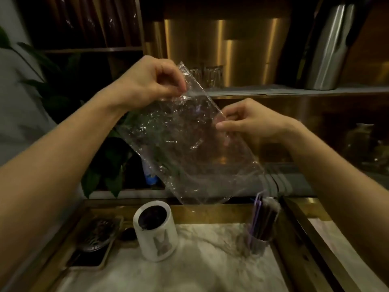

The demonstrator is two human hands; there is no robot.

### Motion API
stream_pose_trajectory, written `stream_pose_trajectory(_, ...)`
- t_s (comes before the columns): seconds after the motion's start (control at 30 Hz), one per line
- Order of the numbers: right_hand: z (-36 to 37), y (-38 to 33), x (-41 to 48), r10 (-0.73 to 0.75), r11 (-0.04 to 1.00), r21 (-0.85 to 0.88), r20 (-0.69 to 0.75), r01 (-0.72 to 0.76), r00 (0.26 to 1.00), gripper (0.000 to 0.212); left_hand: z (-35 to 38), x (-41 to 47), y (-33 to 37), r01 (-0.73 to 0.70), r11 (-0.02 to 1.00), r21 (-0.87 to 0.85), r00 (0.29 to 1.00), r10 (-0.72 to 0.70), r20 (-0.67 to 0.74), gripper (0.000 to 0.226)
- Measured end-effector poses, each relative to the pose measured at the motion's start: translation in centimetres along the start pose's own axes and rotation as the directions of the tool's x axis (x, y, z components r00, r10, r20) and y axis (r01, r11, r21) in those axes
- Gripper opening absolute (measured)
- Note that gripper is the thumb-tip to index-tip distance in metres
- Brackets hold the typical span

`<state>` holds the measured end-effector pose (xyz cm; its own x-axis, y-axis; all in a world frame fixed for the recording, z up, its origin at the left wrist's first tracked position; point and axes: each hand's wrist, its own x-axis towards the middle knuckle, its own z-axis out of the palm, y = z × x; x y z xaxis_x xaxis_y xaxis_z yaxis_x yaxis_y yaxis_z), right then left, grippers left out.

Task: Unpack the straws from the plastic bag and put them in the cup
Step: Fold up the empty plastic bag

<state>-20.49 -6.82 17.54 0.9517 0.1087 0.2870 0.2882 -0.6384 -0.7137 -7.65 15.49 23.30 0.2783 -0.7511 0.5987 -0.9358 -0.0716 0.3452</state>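
Two hands are in the middle of the frame, and between them they hold up one clear plastic bag [189,148]. The left hand [147,81], in the upper middle, pinches the top corner of the bag between its thumb and curled fingers. The right hand [252,121], lower and to the right, pinches the right edge of the bag in the same way, with the other fingers curled in. The bag is wrinkled and hangs slanted, and its lower end is above the counter, not touching it.

The straws [263,216] stand as one bundle in one clear cup [255,245] at the lower right, just under the bottom corner of the bag. Most of them are dark and at least one is light purple. I cannot count them exactly, because they are blurred.

In the lower middle, one white round container [155,234] with a dark inside stands on the marble counter [200,266], well apart from the cup. One flat tray [92,256] lies at the lower left. One green plant [109,161] is at the left, and one steel jug [328,45] stands on the shelf at the upper right.
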Motion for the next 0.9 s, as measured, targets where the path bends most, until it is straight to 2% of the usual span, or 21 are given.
stream_pose_trajectory(0.03, 0.6, 0.1, 0.4, -0.018, 1.0, 0.019, -0.052, 0.019, 0.998, 0.014, -0.1, 0.2, 0.1, -0.01, 0.994, 0.112, 1.0, 0.014, -0.028, 0.014)
stream_pose_trajectory(0.07, 1.2, 0.5, 0.6, -0.034, 0.998, 0.042, -0.113, 0.039, 0.993, 0.011, 0.1, 0.3, 0.1, -0.023, 0.967, 0.253, 0.995, 0.046, -0.086, 0.023)
stream_pose_trajectory(0.13, 2.0, 1.1, 0.9, -0.07, 0.991, 0.094, -0.216, 0.092, 0.974, 0.009, 0.6, -0.2, -0.4, 0.013, 0.885, 0.465, 0.953, 0.13, -0.275, 0.063)
stream_pose_trajectory(0.17, 2.3, 1.3, 0.9, -0.082, 0.985, 0.13, -0.247, 0.117, 0.965, 0.009, 1.1, -0.8, -0.7, 0.06, 0.877, 0.476, 0.904, 0.155, -0.398, 0.084)
stream_pose_trajectory(0.2, 2.5, 1.5, 0.7, -0.087, 0.976, 0.17, -0.275, 0.137, 0.958, 0.008, 1.9, -1.8, -1.1, 0.108, 0.902, 0.419, 0.846, 0.138, -0.515, 0.101)
stream_pose_trajectory(0.27, 2.8, 1.8, 0.5, -0.089, 0.951, 0.252, -0.324, 0.177, 0.942, 0.008, 3.8, -4.1, -2.4, 0.202, 0.968, 0.147, 0.754, -0.058, -0.654, 0.121)
stream_pose_trajectory(0.3, 2.9, 1.8, 0.3, -0.089, 0.936, 0.289, -0.352, 0.198, 0.932, 0.008, 4.8, -5.1, -3.1, 0.229, 0.971, -0.069, 0.736, -0.219, -0.64, 0.126)
stream_pose_trajectory(0.33, 2.9, 1.9, 0.2, -0.085, 0.922, 0.321, -0.377, 0.216, 0.922, 0.008, 5.7, -6.1, -3.8, 0.233, 0.921, -0.312, 0.739, -0.376, -0.558, 0.129)
stream_pose_trajectory(0.37, 3.0, 1.9, 0.1, -0.076, 0.906, 0.357, -0.395, 0.229, 0.916, 0.008, 6.4, -6.8, -4.3, 0.213, 0.809, -0.548, 0.761, -0.489, -0.427, 0.13)
stream_pose_trajectory(0.4, 2.9, 2.0, 0.0, -0.066, 0.887, 0.394, -0.406, 0.24, 0.911, 0.011, 7.0, -7.2, -4.9, 0.19, 0.658, -0.729, 0.796, -0.538, -0.278, 0.131)
stream_pose_trajectory(0.43, 2.9, 2.0, -0.1, -0.054, 0.869, 0.43, -0.407, 0.244, 0.912, 0.013, 7.3, -7.5, -5.5, 0.187, 0.512, -0.838, 0.829, -0.54, -0.145, 0.131)
stream_pose_trajectory(0.47, 2.8, 2.2, -0.3, -0.046, 0.858, 0.452, -0.407, 0.244, 0.912, 0.015, 7.5, -7.7, -6.0, 0.209, 0.418, -0.884, 0.855, -0.517, -0.042, 0.126)
stream_pose_trajectory(0.5, 2.7, 2.3, -0.5, -0.039, 0.854, 0.46, -0.407, 0.242, 0.913, 0.015, 7.5, -7.7, -6.3, 0.235, 0.392, -0.89, 0.877, -0.48, 0.02, 0.112)
stream_pose_trajectory(0.53, 2.6, 2.6, -0.7, -0.034, 0.856, 0.46, -0.407, 0.237, 0.913, 0.017, 7.5, -7.6, -6.5, 0.26, 0.414, -0.872, 0.895, -0.443, 0.056, 0.09)
stream_pose_trajectory(0.6, 2.5, 3.2, -0.9, -0.006, 0.862, 0.459, -0.415, 0.214, 0.91, 0.018, 7.4, -7.3, -6.6, 0.292, 0.529, -0.797, 0.911, -0.408, 0.063, 0.043)
stream_pose_trajectory(0.63, 2.5, 3.6, -1.0, 0.012, 0.869, 0.452, -0.426, 0.201, 0.905, 0.017, 7.2, -7.1, -6.6, 0.297, 0.588, -0.752, 0.914, -0.403, 0.046, 0.032)
stream_pose_trajectory(0.67, 2.4, 3.9, -1.1, 0.025, 0.882, 0.433, -0.439, 0.187, 0.898, 0.016, 7.1, -6.8, -6.5, 0.299, 0.642, -0.706, 0.919, -0.394, 0.03, 0.029)
stream_pose_trajectory(0.77, 1.8, 4.8, -1.5, 0.039, 0.929, 0.345, -0.449, 0.133, 0.892, 0.016, 6.5, -6.3, -6.1, 0.287, 0.75, -0.596, 0.945, -0.323, 0.048, 0.04)
stream_pose_trajectory(0.83, 1.2, 5.3, -1.7, 0.033, 0.942, 0.316, -0.422, 0.112, 0.906, 0.018, 6.2, -6.2, -6.1, 0.236, 0.777, -0.583, 0.968, -0.239, 0.073, 0.036)
stream_pose_trajectory(0.9, 0.8, 5.8, -1.7, 0.033, 0.913, 0.389, -0.368, 0.122, 0.929, 0.022, 6.0, -6.1, -6.2, 0.197, 0.776, -0.599, 0.977, -0.206, 0.056, 0.033)
